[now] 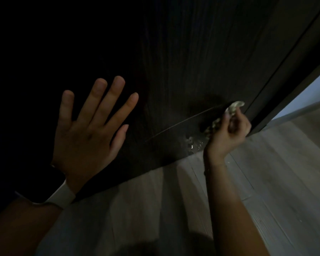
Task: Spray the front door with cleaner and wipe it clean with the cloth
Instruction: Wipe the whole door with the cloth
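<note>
Low, right hand [229, 130] presses cloth [233, 108]; door [183, 61].

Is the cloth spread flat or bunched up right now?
Bunched up: the cloth is crumpled in the right hand, against the door.
</note>
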### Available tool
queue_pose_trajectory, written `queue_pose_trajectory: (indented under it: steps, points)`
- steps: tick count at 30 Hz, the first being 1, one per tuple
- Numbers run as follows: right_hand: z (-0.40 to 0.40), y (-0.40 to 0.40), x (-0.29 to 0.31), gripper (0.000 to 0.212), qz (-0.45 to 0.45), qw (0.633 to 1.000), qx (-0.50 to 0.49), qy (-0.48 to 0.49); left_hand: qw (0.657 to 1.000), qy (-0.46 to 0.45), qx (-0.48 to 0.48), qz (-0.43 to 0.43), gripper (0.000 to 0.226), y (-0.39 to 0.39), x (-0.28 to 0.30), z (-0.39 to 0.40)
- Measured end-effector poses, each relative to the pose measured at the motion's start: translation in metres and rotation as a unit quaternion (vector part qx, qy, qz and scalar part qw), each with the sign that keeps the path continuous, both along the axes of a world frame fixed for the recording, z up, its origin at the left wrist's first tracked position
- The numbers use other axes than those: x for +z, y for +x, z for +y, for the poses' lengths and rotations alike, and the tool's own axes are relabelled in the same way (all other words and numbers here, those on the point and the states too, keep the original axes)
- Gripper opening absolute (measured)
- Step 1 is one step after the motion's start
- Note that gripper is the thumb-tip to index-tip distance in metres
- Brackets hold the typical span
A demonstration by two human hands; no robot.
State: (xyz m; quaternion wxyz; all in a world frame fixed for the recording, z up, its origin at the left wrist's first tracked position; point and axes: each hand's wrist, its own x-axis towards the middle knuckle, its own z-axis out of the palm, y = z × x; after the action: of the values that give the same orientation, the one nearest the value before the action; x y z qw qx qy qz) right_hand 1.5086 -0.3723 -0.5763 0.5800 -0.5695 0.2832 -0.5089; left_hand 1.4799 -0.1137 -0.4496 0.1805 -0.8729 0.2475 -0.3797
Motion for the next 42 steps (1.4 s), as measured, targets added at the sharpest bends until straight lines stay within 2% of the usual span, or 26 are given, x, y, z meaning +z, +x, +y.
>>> queue_pose_trajectory:
  steps: [3, 7, 10, 12, 14, 16, 19, 21, 22, 23, 25, 26, 27, 28, 29, 33, 35, 37, 38, 40, 42]
  points:
    - [0.014, 0.009, 0.007, 0.027, -0.021, 0.999, -0.034, 0.008, 1.000, 0.002, -0.003, -0.003, 0.066, 0.001, -0.001, 0.001]
    - [0.086, -0.016, -0.003, 0.035, 0.002, 0.999, 0.023, -0.037, 1.000, 0.000, -0.007, -0.001, 0.068, 0.000, 0.001, 0.000]
    - [0.132, -0.047, -0.023, 0.038, 0.043, 0.981, 0.152, -0.114, 1.000, 0.002, -0.003, 0.002, 0.067, -0.002, 0.001, -0.001]
    - [0.150, -0.070, -0.035, 0.040, 0.096, 0.943, 0.280, -0.151, 1.000, 0.000, -0.004, 0.005, 0.066, -0.003, 0.002, 0.000]
    - [0.148, -0.089, -0.035, 0.033, 0.133, 0.923, 0.349, -0.090, 1.000, -0.006, -0.003, 0.015, 0.065, -0.007, 0.003, -0.001]
    - [0.130, -0.102, -0.024, 0.029, 0.150, 0.918, 0.366, 0.029, 0.999, -0.021, -0.010, 0.041, 0.063, -0.012, 0.005, -0.004]
    - [0.089, -0.118, -0.007, 0.025, 0.170, 0.884, 0.400, 0.168, 0.980, -0.123, -0.079, 0.132, 0.048, -0.029, 0.005, -0.009]
    - [0.068, -0.125, 0.008, 0.021, 0.157, 0.867, 0.414, 0.228, 0.942, -0.228, -0.112, 0.218, 0.035, -0.051, -0.009, -0.010]
    - [0.063, -0.128, 0.015, 0.018, 0.146, 0.867, 0.411, 0.242, 0.908, -0.299, -0.111, 0.270, 0.029, -0.066, -0.020, -0.011]
    - [0.060, -0.131, 0.024, 0.015, 0.134, 0.869, 0.406, 0.249, 0.856, -0.387, -0.095, 0.329, 0.022, -0.082, -0.030, -0.014]
    - [0.058, -0.138, 0.039, 0.013, 0.107, 0.869, 0.409, 0.258, 0.688, -0.561, -0.033, 0.459, 0.011, -0.111, -0.045, -0.028]
    - [0.058, -0.142, 0.044, 0.012, 0.096, 0.866, 0.419, 0.255, 0.606, -0.612, -0.006, 0.508, 0.014, -0.121, -0.051, -0.035]
    - [0.058, -0.145, 0.048, 0.010, 0.091, 0.863, 0.430, 0.249, 0.547, -0.641, 0.007, 0.539, 0.017, -0.129, -0.056, -0.041]
    - [0.059, -0.149, 0.052, 0.012, 0.089, 0.860, 0.440, 0.244, 0.513, -0.658, 0.013, 0.552, 0.019, -0.135, -0.059, -0.046]
    - [0.059, -0.152, 0.055, 0.014, 0.086, 0.857, 0.449, 0.237, 0.495, -0.670, 0.013, 0.554, 0.020, -0.140, -0.060, -0.050]
    - [0.060, -0.160, 0.067, 0.014, 0.082, 0.837, 0.483, 0.243, 0.483, -0.698, 0.016, 0.528, 0.016, -0.148, -0.058, -0.058]
    - [0.060, -0.162, 0.071, 0.014, 0.089, 0.830, 0.493, 0.247, 0.486, -0.711, 0.019, 0.507, 0.010, -0.150, -0.056, -0.060]
    - [0.058, -0.163, 0.071, 0.014, 0.098, 0.831, 0.494, 0.235, 0.500, -0.715, 0.027, 0.488, 0.014, -0.149, -0.055, -0.058]
    - [0.057, -0.164, 0.071, 0.014, 0.101, 0.832, 0.493, 0.231, 0.497, -0.716, 0.032, 0.489, 0.015, -0.149, -0.054, -0.057]
    - [0.055, -0.164, 0.069, 0.018, 0.113, 0.831, 0.492, 0.234, 0.468, -0.728, 0.025, 0.500, 0.012, -0.149, -0.052, -0.055]
    - [0.054, -0.166, 0.067, 0.019, 0.118, 0.826, 0.495, 0.243, 0.425, -0.746, 0.018, 0.512, 0.032, -0.150, -0.053, -0.056]
